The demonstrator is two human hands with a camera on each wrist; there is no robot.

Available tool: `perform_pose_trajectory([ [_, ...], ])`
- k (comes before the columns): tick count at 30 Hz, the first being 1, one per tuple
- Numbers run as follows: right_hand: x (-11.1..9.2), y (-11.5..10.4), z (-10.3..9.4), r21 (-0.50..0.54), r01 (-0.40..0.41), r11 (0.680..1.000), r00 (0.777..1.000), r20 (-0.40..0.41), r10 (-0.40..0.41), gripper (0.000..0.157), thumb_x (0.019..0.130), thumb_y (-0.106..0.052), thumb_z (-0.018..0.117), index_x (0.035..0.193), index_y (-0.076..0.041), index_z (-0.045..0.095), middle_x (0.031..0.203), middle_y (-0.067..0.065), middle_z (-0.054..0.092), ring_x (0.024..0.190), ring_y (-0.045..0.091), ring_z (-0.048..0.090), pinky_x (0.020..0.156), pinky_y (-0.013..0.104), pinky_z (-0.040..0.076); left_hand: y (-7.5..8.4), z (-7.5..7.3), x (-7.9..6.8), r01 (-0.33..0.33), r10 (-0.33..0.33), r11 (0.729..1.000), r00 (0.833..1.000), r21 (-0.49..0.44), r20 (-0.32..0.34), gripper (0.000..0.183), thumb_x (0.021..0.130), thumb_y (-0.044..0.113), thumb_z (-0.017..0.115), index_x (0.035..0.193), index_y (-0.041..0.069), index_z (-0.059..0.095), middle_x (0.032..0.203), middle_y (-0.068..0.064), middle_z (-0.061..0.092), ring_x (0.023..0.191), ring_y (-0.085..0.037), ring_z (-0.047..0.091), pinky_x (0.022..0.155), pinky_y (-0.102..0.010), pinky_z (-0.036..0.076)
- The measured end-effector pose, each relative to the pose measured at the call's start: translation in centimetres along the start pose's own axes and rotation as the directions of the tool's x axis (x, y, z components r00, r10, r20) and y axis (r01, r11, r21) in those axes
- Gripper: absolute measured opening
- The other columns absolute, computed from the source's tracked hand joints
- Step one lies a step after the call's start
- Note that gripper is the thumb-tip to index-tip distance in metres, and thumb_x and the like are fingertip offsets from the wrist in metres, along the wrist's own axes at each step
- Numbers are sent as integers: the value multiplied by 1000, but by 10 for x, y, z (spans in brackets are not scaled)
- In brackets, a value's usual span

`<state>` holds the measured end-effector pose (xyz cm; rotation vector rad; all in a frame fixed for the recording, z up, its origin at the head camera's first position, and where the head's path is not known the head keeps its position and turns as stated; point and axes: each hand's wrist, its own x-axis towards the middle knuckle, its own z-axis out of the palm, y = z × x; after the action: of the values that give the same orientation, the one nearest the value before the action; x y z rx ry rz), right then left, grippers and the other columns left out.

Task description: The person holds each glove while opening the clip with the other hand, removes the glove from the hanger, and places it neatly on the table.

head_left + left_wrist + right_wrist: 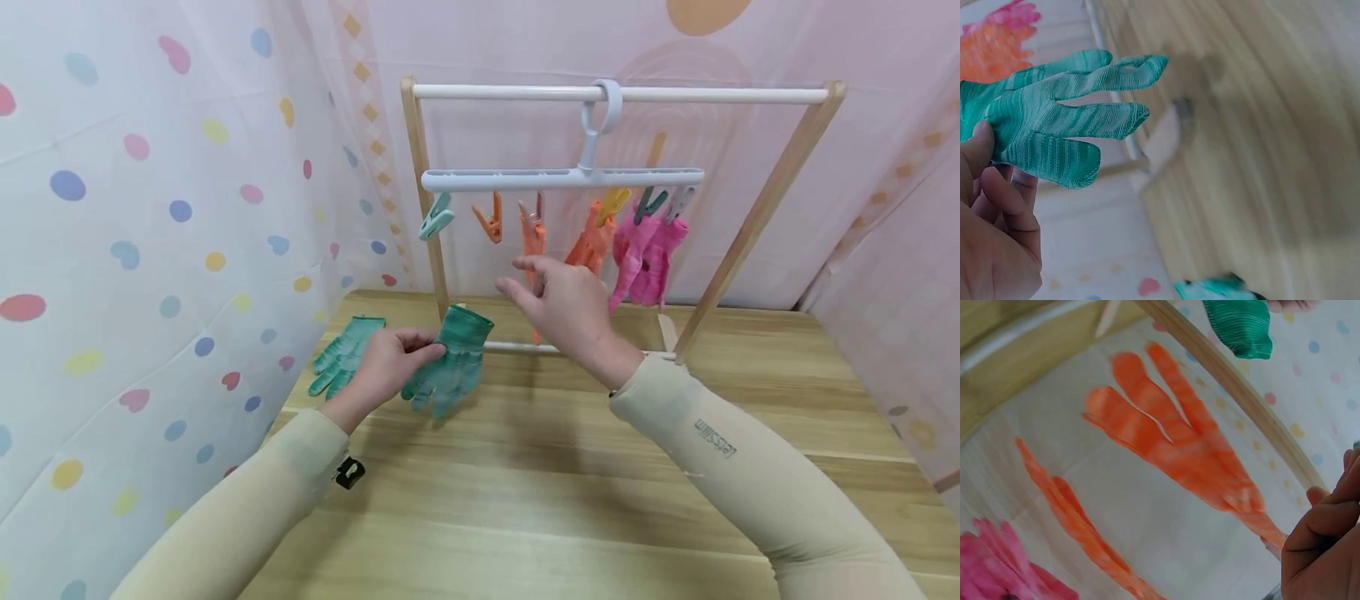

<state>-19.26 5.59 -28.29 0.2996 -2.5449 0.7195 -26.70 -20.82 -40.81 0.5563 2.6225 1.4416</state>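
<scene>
Nearest the camera: two beige sleeves (225,512), lettering on the right one. In the left grip (390,362), pinched between thumb and fingers just below the cuff: a green glove (459,362). Knit, streaked, darker at the cuff, paler along the fingers; hanging cuff up above the tabletop (465,533), before the left end of the wooden rack (757,221). On the right grip (570,304), thumb and forefinger spread apart, in front of the first orange glove (534,240); touching or apart, cannot tell.

Along the left edge, beside the spotted curtain (172,250), flat on the wood: a second green glove (351,346). Room between the two grips; broad wood grain forward of the rack.

Counted: green gloves, two. Orange, two, including one under the yellow clip (615,202). Pink glove (652,262), at least one, folds overlapping. Clips, six, below one pale hanger (510,180).
</scene>
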Motion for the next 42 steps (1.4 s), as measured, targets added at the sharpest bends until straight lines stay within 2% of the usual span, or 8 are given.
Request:
perform_pose_trajectory([
  [6,-21,16,8,-57,36,998,997,70,-32,44,100,-42,76,127,-7,78,54,-2,54,45,11,35,46,26,23,-23,-9,-2,72,-74,995,997,75,22,32,104,30,73,126,8,79,123,-13,79,107,-24,72,86,-34,59],
  [11,-32,26,13,-88,25,996,987,163,-10,42,101,-44,74,123,-9,80,56,-6,56,48,8,39,46,26,27,-41,-14,-1,103,-106,982,994,159,10,30,104,30,73,123,7,79,121,-14,78,104,-26,69,88,-39,58],
  [16,-39,38,16,-121,18,993,955,297,19,41,101,-44,74,121,-10,81,59,-6,60,50,7,44,47,27,31,-60,-17,6,158,-162,962,987,225,-2,33,106,30,70,124,4,77,123,-18,76,106,-30,69,89,-43,58],
  [20,-43,47,18,-158,48,986,928,372,14,37,100,-44,75,118,-12,82,72,-3,74,58,8,61,52,28,44,-70,-22,14,210,-211,938,977,277,-26,35,107,31,68,125,2,75,125,-20,75,107,-32,69,91,-46,57],
  [23,-46,51,18,-174,49,984,917,397,25,37,100,-45,75,116,-13,83,82,0,80,72,12,74,59,32,55,-76,-26,21,232,-229,922,972,309,-48,36,107,31,67,127,2,74,127,-20,74,111,-34,69,94,-48,57],
  [26,-48,54,20,-174,33,984,913,407,41,37,100,-46,75,116,-14,83,85,1,81,81,15,78,62,34,57,-79,-29,30,239,-232,917,971,319,-61,36,108,31,66,129,2,74,130,-21,74,115,-36,70,96,-50,57],
  [35,-51,58,21,-135,10,991,909,414,47,35,101,-44,74,115,-13,82,82,-1,80,70,8,71,62,34,57,-82,-28,52,266,-248,914,964,307,-97,41,109,36,63,138,8,70,142,-17,70,124,-37,68,103,-53,55],
  [42,-54,61,20,-127,-12,992,902,428,65,36,102,-43,73,117,-12,82,73,-4,74,60,6,61,60,31,52,-84,-27,52,267,-241,930,962,255,-129,45,113,33,57,149,7,62,144,-19,67,128,-39,65,105,-55,54],
])
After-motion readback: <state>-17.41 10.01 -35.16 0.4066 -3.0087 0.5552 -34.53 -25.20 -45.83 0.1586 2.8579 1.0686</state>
